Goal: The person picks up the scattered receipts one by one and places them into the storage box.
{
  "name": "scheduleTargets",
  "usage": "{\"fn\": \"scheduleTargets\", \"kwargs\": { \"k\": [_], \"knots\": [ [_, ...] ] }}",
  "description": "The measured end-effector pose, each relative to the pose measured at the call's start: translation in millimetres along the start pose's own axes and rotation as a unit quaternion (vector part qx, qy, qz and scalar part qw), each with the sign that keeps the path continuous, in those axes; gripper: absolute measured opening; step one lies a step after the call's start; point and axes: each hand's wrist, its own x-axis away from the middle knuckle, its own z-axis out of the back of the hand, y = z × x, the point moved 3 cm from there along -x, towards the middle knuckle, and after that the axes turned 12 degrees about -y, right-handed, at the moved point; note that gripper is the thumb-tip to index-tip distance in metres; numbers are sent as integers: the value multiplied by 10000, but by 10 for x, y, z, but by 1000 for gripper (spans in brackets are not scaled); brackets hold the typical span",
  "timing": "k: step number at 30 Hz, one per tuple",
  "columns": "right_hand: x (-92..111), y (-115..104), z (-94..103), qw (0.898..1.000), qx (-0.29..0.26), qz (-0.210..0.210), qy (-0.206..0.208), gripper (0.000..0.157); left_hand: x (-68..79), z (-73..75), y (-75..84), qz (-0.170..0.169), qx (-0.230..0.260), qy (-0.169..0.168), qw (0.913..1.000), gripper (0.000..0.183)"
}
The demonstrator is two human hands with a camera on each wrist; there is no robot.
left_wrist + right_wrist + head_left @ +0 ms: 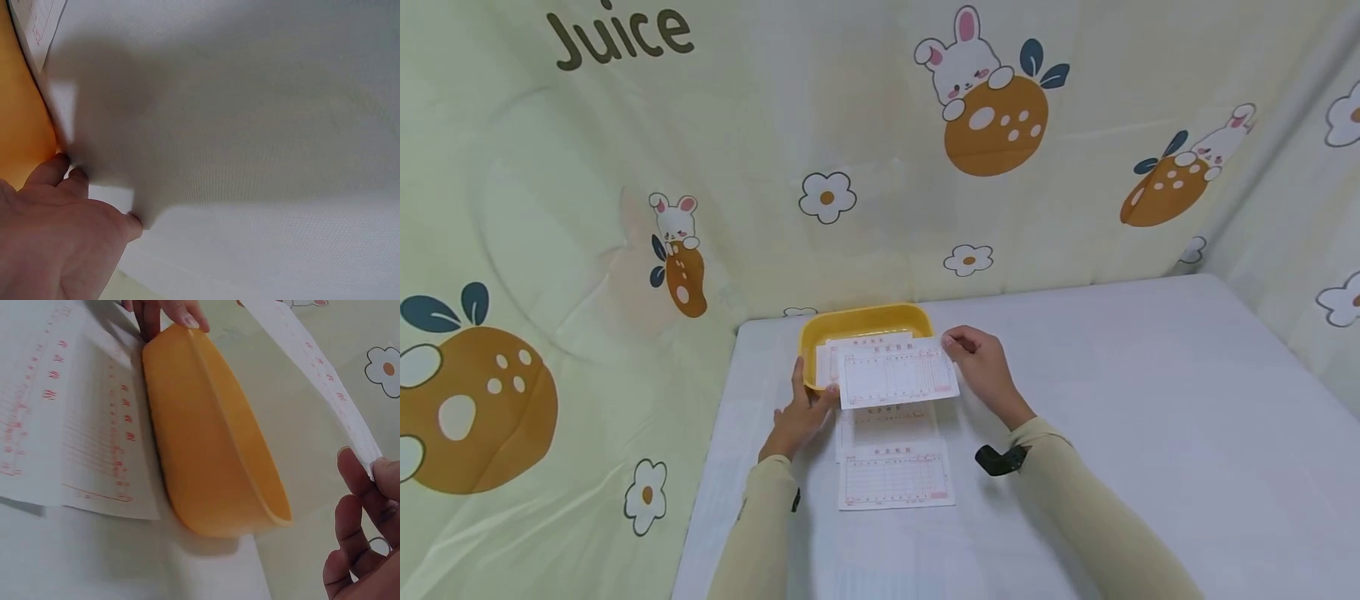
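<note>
My right hand (987,367) pinches a white paper form (895,375) with red print by its upper right corner. The form is raised and tilted, overlapping the front of a yellow plastic basket (200,444) in the head view. Thumb and fingers of my left hand (801,417) hold the basket's near left corner, with the thumb on the rim in the right wrist view. Inside the basket lie more printed forms (830,354), partly hidden by the raised one. Two similar forms lie on the table in front, the nearer form (895,479) overlapping the farther form (859,433).
The table (1097,417) has a white cloth cover and ends at a back edge just behind the basket. A curtain (880,125) printed with rabbits, oranges and flowers hangs behind and to the left. A black strap (1000,460) sits at the right wrist.
</note>
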Motion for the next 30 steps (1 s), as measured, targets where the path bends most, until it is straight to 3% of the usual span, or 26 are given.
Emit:
{"fn": "scheduleTargets", "kwargs": {
  "k": [6, 14, 30],
  "knots": [
    [-162, -125, 21, 9998, 144, 154, 49, 21, -22, 12, -17, 108, -86, -9, 9999, 101],
    [-315, -236, 39, 9995, 142, 253, 86, 20, 1, 30, 10, -31, 60, -31, 10000, 100],
    [-640, -388, -37, 9996, 229, 159, -42, 23, 12, 40, 23, -8, 291, -6, 9996, 96]
  ]
}}
